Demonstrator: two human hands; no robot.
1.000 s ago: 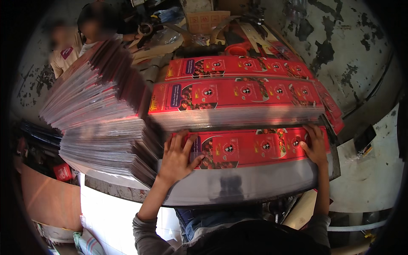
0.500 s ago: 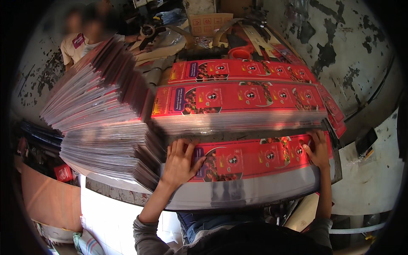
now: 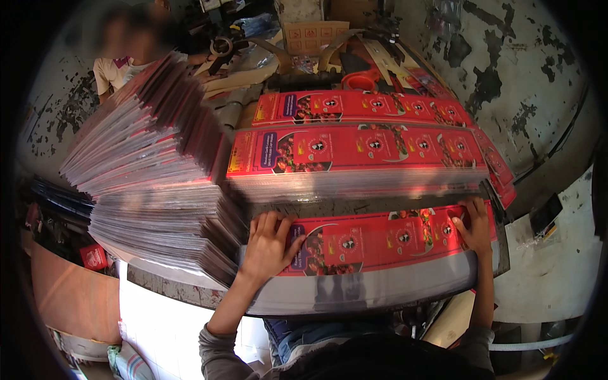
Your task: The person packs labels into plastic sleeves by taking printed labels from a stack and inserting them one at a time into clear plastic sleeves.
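Observation:
A stack of long red printed plastic sheets (image 3: 373, 244) lies across the near part of the table, its pale layered edge facing me. At its left end rests my left hand (image 3: 268, 244), fingers curled at the far edge and thumb laid on the printed top. My right hand (image 3: 476, 228) grips the right end, with its thumb on the top sheet and its fingers over the far corner. Past a narrow dark gap stands a taller stack of matching sheets (image 3: 345, 152). Behind that is another red stack (image 3: 354, 106).
Tall fanned piles of sheets (image 3: 158, 206) lean at the left, close to my left hand. Black-and-red scissors or a similar handled tool (image 3: 360, 79) and a tape roll (image 3: 220, 47) are at the back. Another person (image 3: 120, 73) is at the far left. A peeling wall (image 3: 506, 82) borders the right.
The near stack's top sheet shifts slightly toward me. My hands stay at its two ends, barely moving. The other person's head and body shift slightly.

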